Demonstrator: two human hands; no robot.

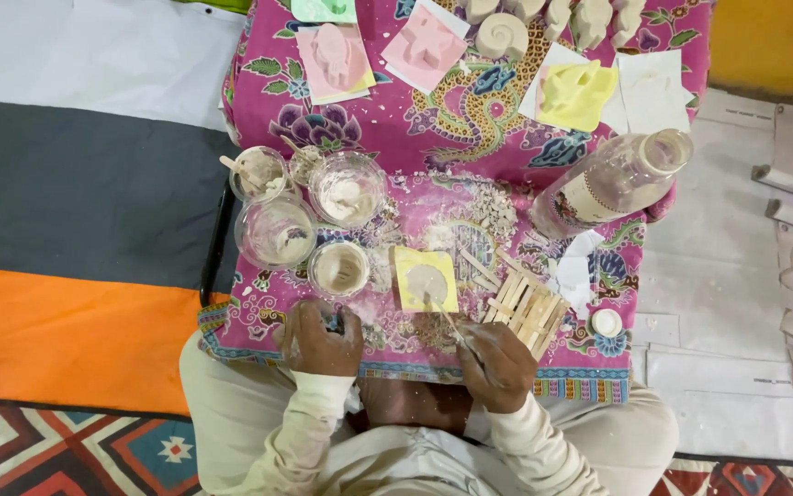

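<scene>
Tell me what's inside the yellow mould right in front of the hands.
The yellow mould holds a round fill of pale grey plaster. The stick in the right hand reaches into it. The mould's shaped floor is covered by the plaster, so its pattern cannot be seen.

A clear plastic bottle (612,181) lies tilted on the pink floral cloth (396,129). Left of the bottle stand four clear cups (277,230) smeared with pale paste. Beyond the bottle lie pink moulds (337,57), and just below it a white cap (607,321).
</scene>
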